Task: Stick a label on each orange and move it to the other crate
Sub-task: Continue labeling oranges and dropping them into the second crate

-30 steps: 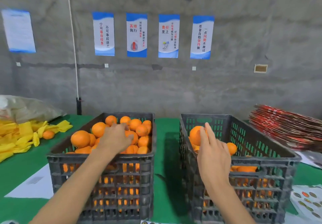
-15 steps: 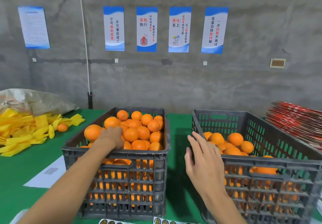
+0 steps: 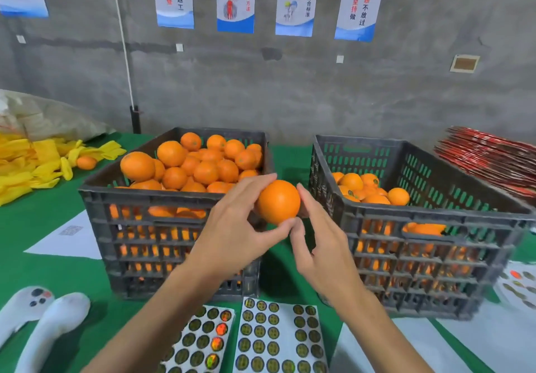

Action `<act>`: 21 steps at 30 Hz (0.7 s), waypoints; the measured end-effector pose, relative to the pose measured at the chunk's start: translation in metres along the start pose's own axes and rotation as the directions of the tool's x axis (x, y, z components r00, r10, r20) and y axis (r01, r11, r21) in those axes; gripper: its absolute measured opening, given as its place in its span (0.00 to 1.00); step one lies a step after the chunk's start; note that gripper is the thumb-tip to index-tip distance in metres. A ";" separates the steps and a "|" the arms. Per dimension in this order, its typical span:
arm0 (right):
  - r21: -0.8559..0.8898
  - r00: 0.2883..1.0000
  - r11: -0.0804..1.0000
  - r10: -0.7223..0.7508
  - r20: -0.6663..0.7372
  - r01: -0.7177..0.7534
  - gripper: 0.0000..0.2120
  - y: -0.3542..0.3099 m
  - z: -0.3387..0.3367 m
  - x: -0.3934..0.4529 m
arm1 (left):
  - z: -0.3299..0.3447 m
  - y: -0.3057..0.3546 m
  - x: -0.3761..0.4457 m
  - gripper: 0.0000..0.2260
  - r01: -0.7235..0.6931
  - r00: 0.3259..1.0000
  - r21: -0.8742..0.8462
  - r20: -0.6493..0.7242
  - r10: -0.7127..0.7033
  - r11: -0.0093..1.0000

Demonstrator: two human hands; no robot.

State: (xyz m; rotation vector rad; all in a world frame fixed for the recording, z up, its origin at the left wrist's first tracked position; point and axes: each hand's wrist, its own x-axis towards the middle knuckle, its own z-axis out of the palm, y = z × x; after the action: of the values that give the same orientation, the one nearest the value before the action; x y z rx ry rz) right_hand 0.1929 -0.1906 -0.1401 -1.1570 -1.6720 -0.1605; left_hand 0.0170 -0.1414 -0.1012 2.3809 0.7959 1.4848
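My left hand (image 3: 232,227) grips one orange (image 3: 279,202) in the gap between two dark plastic crates, thumb under it and fingers over the top. My right hand (image 3: 319,245) is beside it, fingers straight, index and thumb tips touching the orange's right and lower side. The left crate (image 3: 162,198) is heaped with oranges. The right crate (image 3: 435,218) holds a lower layer of oranges, some with round labels. Two sheets of round gold labels, the left sheet (image 3: 200,340) and the right sheet (image 3: 278,338), lie in front of the crates.
A green cloth (image 3: 58,274) covers the table. Yellow foam nets (image 3: 26,163) and a loose orange (image 3: 86,162) lie at the far left, a white paper (image 3: 69,239) by the left crate. Red flat packs (image 3: 490,155) are stacked at the right. White-socked feet (image 3: 37,320) rest at the lower left.
My left hand lifted an orange out of the left crate and carried it to the gap. My right hand came up to touch it. The camera tilted down, showing the label sheets.
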 end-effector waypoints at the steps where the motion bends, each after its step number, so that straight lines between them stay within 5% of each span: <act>1: 0.023 1.000 1.000 -0.004 0.007 0.004 0.25 0.005 0.000 -0.012 | 0.008 -0.002 -0.012 0.31 -0.012 1.000 0.011 0.010 0.012 1.000; 6: 0.039 0.957 0.982 0.173 0.235 -0.187 0.25 0.040 0.006 -0.087 | 0.050 -0.032 -0.078 0.30 0.109 0.978 -0.080 0.184 -0.093 0.991; 9: -0.039 0.870 0.948 0.306 0.387 -0.316 0.22 0.059 0.013 -0.120 | 0.073 -0.055 -0.108 0.34 0.378 0.878 -0.074 0.344 -0.332 0.923; 12: -0.202 0.802 0.936 0.352 0.483 -0.289 0.21 0.074 0.017 -0.131 | 0.089 -0.070 -0.131 0.36 0.498 0.783 0.009 0.424 -0.455 0.867; 17: -0.322 0.695 0.898 0.438 0.571 -0.301 0.35 0.088 0.020 -0.142 | 0.099 -0.077 -0.143 0.34 0.607 0.700 0.060 0.431 -0.569 0.793; 21: -0.276 0.690 0.900 0.436 0.577 -0.338 0.35 0.089 0.017 -0.145 | 0.100 -0.074 -0.149 0.28 0.609 0.700 0.065 0.423 -0.575 0.790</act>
State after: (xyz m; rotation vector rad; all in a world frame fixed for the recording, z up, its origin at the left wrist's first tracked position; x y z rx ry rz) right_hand 0.2458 -0.2217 -0.2996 -1.7958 -1.9482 0.4361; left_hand 0.0301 -0.1534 -0.2950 1.9747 1.2029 0.6861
